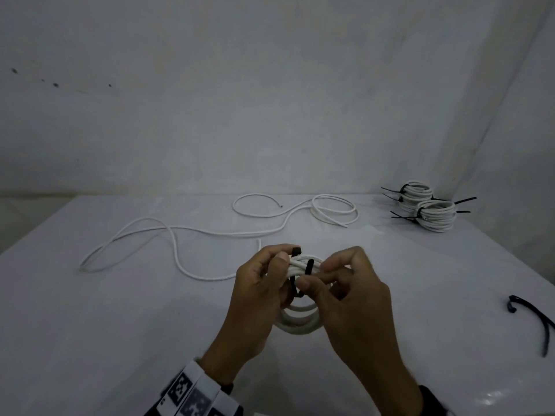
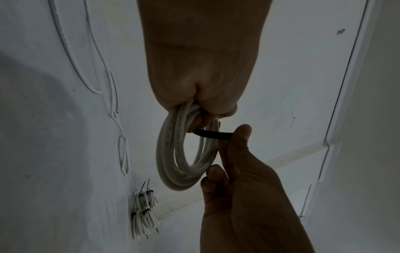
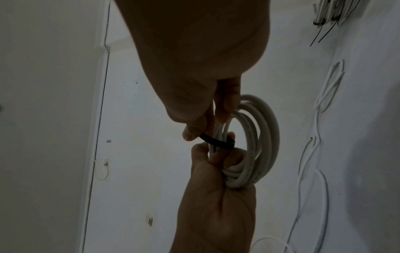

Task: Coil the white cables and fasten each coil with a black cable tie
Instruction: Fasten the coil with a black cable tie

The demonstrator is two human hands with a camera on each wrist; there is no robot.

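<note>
- White round cable coil (image 1: 300, 321) sits upright between my hands, above the pale surface (image 1: 120, 325).
- My left hand (image 1: 258, 295) grips the coil; my right hand (image 1: 345, 292) pinches the black plastic cable tie (image 1: 309, 267) crossing it.
- I'd keep the strands bunched while threading the tail.

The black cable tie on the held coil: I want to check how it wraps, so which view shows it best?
The right wrist view: the black cable tie crosses the coil strands unobstructed. The left wrist view shows one short stretch. In the head view, fingers hide most of it.
</note>
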